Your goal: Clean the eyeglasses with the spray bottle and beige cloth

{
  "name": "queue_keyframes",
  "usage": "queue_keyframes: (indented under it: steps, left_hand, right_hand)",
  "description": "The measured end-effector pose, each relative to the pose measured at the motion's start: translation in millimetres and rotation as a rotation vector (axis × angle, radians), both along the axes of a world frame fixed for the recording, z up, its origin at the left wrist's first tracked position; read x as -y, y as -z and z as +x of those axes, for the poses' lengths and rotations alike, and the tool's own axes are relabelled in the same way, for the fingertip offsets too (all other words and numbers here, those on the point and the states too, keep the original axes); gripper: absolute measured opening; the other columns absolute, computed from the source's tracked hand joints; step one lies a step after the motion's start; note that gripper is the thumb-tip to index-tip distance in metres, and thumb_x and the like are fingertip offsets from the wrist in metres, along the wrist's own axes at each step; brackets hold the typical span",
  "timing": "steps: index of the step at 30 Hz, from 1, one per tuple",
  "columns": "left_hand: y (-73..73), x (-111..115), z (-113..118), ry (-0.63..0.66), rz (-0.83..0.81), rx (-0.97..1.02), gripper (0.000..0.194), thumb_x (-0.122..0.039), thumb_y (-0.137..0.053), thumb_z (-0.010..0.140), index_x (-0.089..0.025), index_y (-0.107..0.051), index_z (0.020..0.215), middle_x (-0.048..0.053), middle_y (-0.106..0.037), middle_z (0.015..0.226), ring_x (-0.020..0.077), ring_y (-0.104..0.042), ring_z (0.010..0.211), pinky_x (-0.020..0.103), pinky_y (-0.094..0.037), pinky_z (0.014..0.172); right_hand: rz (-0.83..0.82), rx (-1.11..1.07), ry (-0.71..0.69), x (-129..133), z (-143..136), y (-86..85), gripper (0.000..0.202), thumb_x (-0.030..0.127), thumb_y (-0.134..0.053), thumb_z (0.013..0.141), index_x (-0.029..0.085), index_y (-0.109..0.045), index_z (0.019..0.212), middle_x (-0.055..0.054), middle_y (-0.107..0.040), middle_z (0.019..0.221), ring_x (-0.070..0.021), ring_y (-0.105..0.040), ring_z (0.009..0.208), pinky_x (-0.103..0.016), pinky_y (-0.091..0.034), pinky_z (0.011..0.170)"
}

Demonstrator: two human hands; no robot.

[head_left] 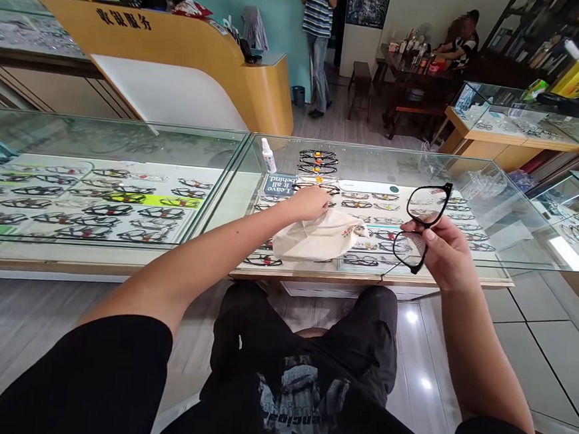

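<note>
My right hand [447, 253] holds up a pair of black-framed eyeglasses [427, 204], pinched near the bridge, with the lenses one above the other. My left hand [309, 204] reaches over the glass counter, its fingers curled at the upper edge of a cream cloth [318, 239]; the fingertips are partly hidden. The cloth lies crumpled on the counter, with reddish print at its right side. Just beyond my left hand is a dark pair of eyeglasses [299, 186], the nearest of several in a column. A white spray bottle [269, 156] stands behind a blue printed card [278, 185].
The glass display counter [217, 243] holds rows of eyeglasses under its top. A yellow service desk [267, 88] stands beyond it at the left. One person [319, 19] stands at the back; another [464, 47] sits at a dark table. More showcases [521, 138] are on the right.
</note>
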State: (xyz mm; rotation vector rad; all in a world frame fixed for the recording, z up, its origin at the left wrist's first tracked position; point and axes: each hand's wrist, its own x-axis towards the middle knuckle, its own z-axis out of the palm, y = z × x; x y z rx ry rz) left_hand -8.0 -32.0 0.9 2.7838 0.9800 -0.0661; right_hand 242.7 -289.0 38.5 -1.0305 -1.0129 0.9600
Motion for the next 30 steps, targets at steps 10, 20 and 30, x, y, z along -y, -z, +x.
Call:
queue_keyframes:
  steps: [10, 20, 30]
  left_hand:
    - [-18.2, -10, -29, -0.179, -0.53, 0.413, 0.028, -0.032, -0.078, 0.083, -0.02, -0.072, 0.107, 0.004, -0.076, 0.092, 0.0194, -0.068, 0.08, 0.03, -0.048, 0.072]
    - [-70.4, 15, -49, -0.196, -0.751, 0.588, 0.029, -0.031, -0.077, 0.099, -0.024, -0.075, 0.127, 0.013, -0.08, 0.121, 0.0222, -0.076, 0.1, 0.035, -0.057, 0.079]
    - [-110.8, 57, -38, -0.171, -0.687, 0.805, 0.018, -0.022, -0.066, 0.104, -0.018, -0.073, 0.12, 0.008, -0.074, 0.107, 0.0167, -0.067, 0.095, 0.031, -0.054, 0.082]
  right_hand:
    - [-0.013, -0.005, -0.012, -2, -7, -0.4, 0.034, 0.049, -0.097, 0.081, 0.029, -0.072, 0.091, -0.004, -0.081, 0.1, -0.0254, -0.076, 0.101, -0.044, -0.066, 0.097]
    - [-0.001, 0.031, -0.014, -5, -13, -3.0, 0.033, 0.051, -0.096, 0.082, 0.029, -0.074, 0.094, -0.005, -0.081, 0.1, -0.0264, -0.077, 0.1, -0.048, -0.066, 0.102]
    - [0.024, 0.025, -0.022, -10, -25, -7.9, 0.034, 0.051, -0.097, 0.082, 0.03, -0.075, 0.095, -0.004, -0.082, 0.099, -0.0258, -0.078, 0.101, -0.05, -0.064, 0.109]
